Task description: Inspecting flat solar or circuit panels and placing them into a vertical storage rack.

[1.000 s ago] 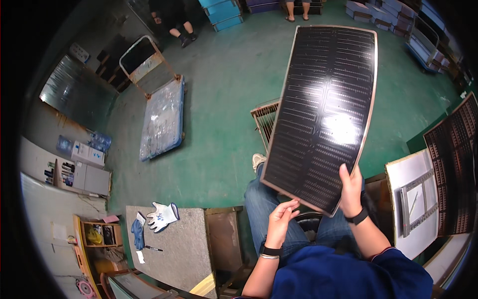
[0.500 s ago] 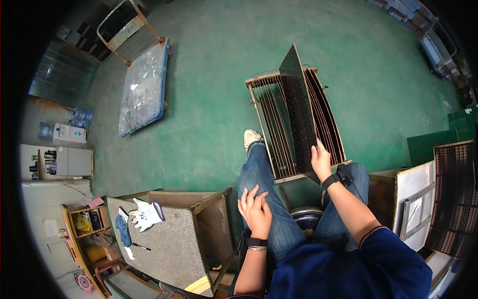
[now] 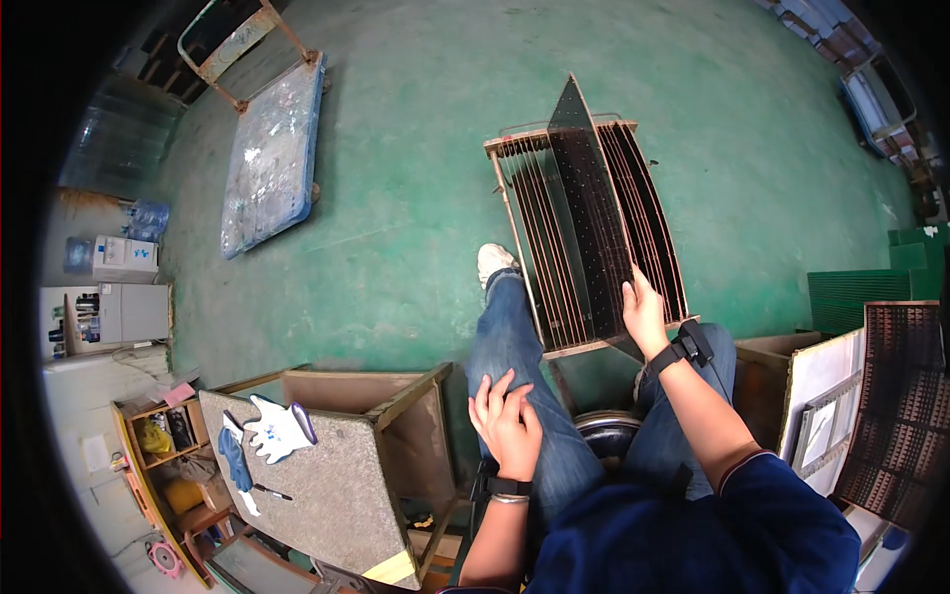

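Observation:
My right hand (image 3: 645, 309) pinches the near edge of a dark, dotted flat panel (image 3: 584, 188). The panel stands upright and sticks up above a slotted rack (image 3: 493, 158), among several other thin panels (image 3: 648, 213) with copper-coloured edges. Whether its lower edge sits in a slot is hidden. The rack stands on the floor in front of my knees. Over my left thigh, my left hand (image 3: 507, 421) holds nothing, its fingers spread and slightly curled.
At my left is a grey-topped table (image 3: 327, 495) with a white glove (image 3: 280, 428), a blue glove (image 3: 236, 460) and a marker (image 3: 272, 492). A flat trolley (image 3: 272, 158) stands farther left. To my right are a patterned dark sheet (image 3: 886, 416) and a green ribbed crate (image 3: 859, 297).
My view has shifted slightly, so the trolley and table appear farther left. My right hand keeps its hold on the panel. The left hand stays over my thigh.

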